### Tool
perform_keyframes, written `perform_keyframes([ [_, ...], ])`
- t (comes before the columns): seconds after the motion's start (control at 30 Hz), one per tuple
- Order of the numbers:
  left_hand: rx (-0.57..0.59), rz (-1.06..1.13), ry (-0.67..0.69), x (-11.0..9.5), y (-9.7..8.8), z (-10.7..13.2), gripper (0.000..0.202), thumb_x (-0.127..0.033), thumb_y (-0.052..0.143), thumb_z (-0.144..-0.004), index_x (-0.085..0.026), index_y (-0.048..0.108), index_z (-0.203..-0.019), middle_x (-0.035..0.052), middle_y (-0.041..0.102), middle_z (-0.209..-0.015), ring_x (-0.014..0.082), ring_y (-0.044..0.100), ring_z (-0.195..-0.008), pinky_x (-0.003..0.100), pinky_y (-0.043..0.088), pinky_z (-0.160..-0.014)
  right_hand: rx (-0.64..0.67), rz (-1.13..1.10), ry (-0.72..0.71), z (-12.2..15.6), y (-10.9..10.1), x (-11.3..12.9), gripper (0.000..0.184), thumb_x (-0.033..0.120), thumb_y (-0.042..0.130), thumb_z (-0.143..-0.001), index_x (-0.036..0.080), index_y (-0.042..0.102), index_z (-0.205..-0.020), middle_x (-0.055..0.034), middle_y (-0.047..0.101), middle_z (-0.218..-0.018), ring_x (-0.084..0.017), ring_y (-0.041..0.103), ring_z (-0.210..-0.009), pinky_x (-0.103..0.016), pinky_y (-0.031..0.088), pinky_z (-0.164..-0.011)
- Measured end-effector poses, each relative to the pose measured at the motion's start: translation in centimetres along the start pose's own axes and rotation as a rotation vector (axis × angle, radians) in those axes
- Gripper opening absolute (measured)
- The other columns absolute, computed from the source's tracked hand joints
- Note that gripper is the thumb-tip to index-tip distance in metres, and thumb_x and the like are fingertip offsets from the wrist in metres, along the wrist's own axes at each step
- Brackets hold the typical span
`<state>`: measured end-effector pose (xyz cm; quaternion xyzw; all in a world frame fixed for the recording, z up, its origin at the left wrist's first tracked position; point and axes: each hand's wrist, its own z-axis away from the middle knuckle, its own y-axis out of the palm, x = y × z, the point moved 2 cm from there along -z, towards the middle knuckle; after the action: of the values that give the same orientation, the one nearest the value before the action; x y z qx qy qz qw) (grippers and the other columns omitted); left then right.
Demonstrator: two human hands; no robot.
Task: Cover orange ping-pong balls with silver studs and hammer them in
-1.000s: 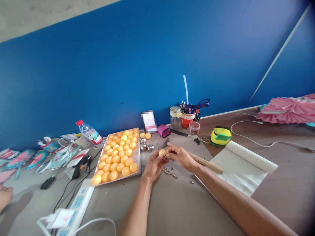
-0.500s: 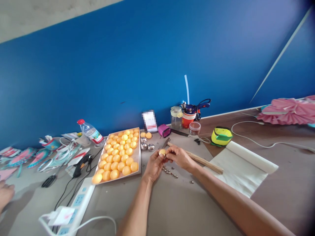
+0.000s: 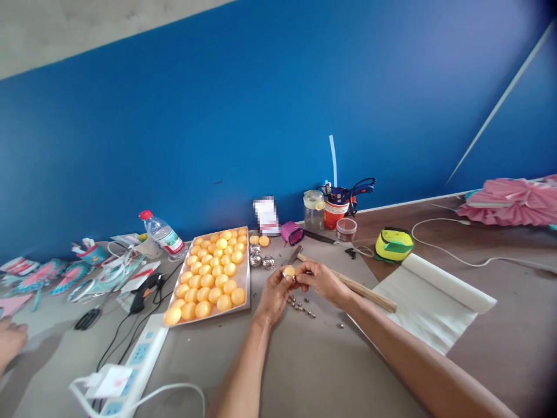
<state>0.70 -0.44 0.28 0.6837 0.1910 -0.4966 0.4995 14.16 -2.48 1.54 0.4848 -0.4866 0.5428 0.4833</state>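
Note:
My left hand (image 3: 273, 293) is closed around a small yellow ball (image 3: 288, 271), held just above the grey table (image 3: 304, 371). My right hand (image 3: 321, 280) pinches the same ball from the right, fingertips pressed together on it. Small metal beads (image 3: 300, 305) lie scattered on the table right under both hands. To the left stands a tray (image 3: 242, 290) filled with several yellow balls (image 3: 209, 276). Three foil-wrapped balls (image 3: 260, 260) rest just behind my hands.
A hammer with a long wooden handle (image 3: 357, 285) lies behind my right hand. A white paper roll (image 3: 439, 284), yellow tape measure (image 3: 393, 244), cup of tools (image 3: 335, 209), water bottle (image 3: 163, 235), power strip (image 3: 139, 360) and scissors (image 3: 87, 318) surround me. Another person's hand (image 3: 11, 342) shows far left.
My hands and the ball stay almost in place. The view has shifted slightly, so everything sits a little further right and lower.

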Motion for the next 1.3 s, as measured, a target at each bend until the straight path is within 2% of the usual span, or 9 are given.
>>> perform_keyframes([
  [0.2,0.017,-0.032,0.008,-0.1,0.6,0.1,0.026,-0.03,0.066,-0.071,-0.015,0.06,-0.093,0.0038,0.061,-0.08,0.0162,0.059,-0.07,0.033,0.043,-0.074,-0.029,-0.043,0.002,-0.3,0.1,-0.3,0.016,0.027,0.058,-0.068,0.019,0.045,-0.069,0.006,0.051,-0.049,-0.01,0.048,-0.051,-0.022,0.036,-0.053],
  [0.33,-0.06,0.108,-0.039,-0.2,-0.2,-0.1,0.03,-0.028,0.067,-0.071,-0.015,0.06,-0.097,0.0036,0.063,-0.083,0.0135,0.059,-0.071,0.029,0.043,-0.075,0.099,-0.029,-0.044,-0.7,-1.3,-0.2,0.016,0.033,0.055,-0.072,0.017,0.051,-0.072,0.0052,0.051,-0.053,-0.008,0.045,-0.051,-0.021,0.034,-0.052],
  [0.47,-0.155,0.243,-0.068,-0.3,-1.5,-0.4,0.041,-0.025,0.067,-0.072,-0.022,0.054,-0.111,0.003,0.064,-0.09,0.013,0.061,-0.075,0.029,0.044,-0.077,0.297,0.317,-0.038,-0.6,-3.0,-0.6,0.017,0.028,0.057,-0.068,0.018,0.062,-0.08,0.0013,0.061,-0.07,-0.011,0.051,-0.063,-0.022,0.037,-0.059],
  [0.6,-0.123,0.253,-0.09,-0.2,-1.8,-0.5,0.043,-0.022,0.068,-0.07,-0.021,0.053,-0.111,0.0041,0.064,-0.091,0.0123,0.061,-0.075,0.028,0.044,-0.076,0.435,0.622,-0.072,-0.1,-2.7,-0.8,0.02,0.021,0.058,-0.063,0.021,0.066,-0.082,0.0011,0.064,-0.079,-0.013,0.054,-0.07,-0.022,0.039,-0.063],
  [0.8,-0.101,0.239,-0.093,0.1,-1.7,-0.5,0.048,-0.02,0.071,-0.066,-0.02,0.053,-0.111,0.0035,0.063,-0.09,0.0103,0.059,-0.07,0.026,0.044,-0.071,0.396,0.791,-0.161,0.7,-0.9,-0.3,0.016,0.012,0.048,-0.065,0.019,0.062,-0.068,-0.0013,0.063,-0.077,-0.012,0.054,-0.065,-0.022,0.038,-0.062],
  [0.9,-0.097,0.24,-0.098,0.0,-1.7,-0.5,0.046,-0.02,0.071,-0.067,-0.02,0.053,-0.109,0.004,0.063,-0.092,0.0103,0.059,-0.071,0.026,0.044,-0.072,0.331,0.664,-0.179,0.5,-1.0,0.0,0.012,0.012,0.048,-0.064,0.018,0.058,-0.063,-0.0014,0.061,-0.075,-0.012,0.053,-0.065,-0.023,0.039,-0.063],
  [1.03,-0.083,0.239,-0.08,-0.3,-1.6,-0.4,0.03,-0.02,0.069,-0.069,-0.018,0.056,-0.096,0.0043,0.063,-0.094,0.0101,0.06,-0.071,0.026,0.045,-0.072,0.218,0.233,-0.097,-0.2,-1.3,-0.4,0.003,0.018,0.05,-0.069,0.017,0.052,-0.066,0.0003,0.059,-0.068,-0.01,0.053,-0.056,-0.023,0.04,-0.057],
  [1.17,-0.042,0.226,-0.087,-0.4,-1.4,-0.3,0.025,-0.02,0.067,-0.071,-0.016,0.055,-0.093,0.0066,0.063,-0.098,0.01,0.06,-0.07,0.025,0.045,-0.071,0.104,-0.147,-0.042,-0.6,-1.4,-0.5,0.016,0.03,0.059,-0.07,0.017,0.049,-0.071,0.0056,0.051,-0.056,-0.005,0.04,-0.041,-0.021,0.03,-0.046],
  [1.3,-0.046,0.231,-0.1,-0.5,-1.3,-0.3,0.026,-0.021,0.066,-0.072,-0.016,0.055,-0.096,0.007,0.064,-0.095,0.0101,0.06,-0.07,0.025,0.045,-0.071,0.082,-0.338,-0.049,-0.3,-1.7,0.1,0.024,0.038,0.064,-0.069,0.016,0.055,-0.073,0.0071,0.045,-0.052,-0.004,0.035,-0.042,-0.021,0.026,-0.046],
])
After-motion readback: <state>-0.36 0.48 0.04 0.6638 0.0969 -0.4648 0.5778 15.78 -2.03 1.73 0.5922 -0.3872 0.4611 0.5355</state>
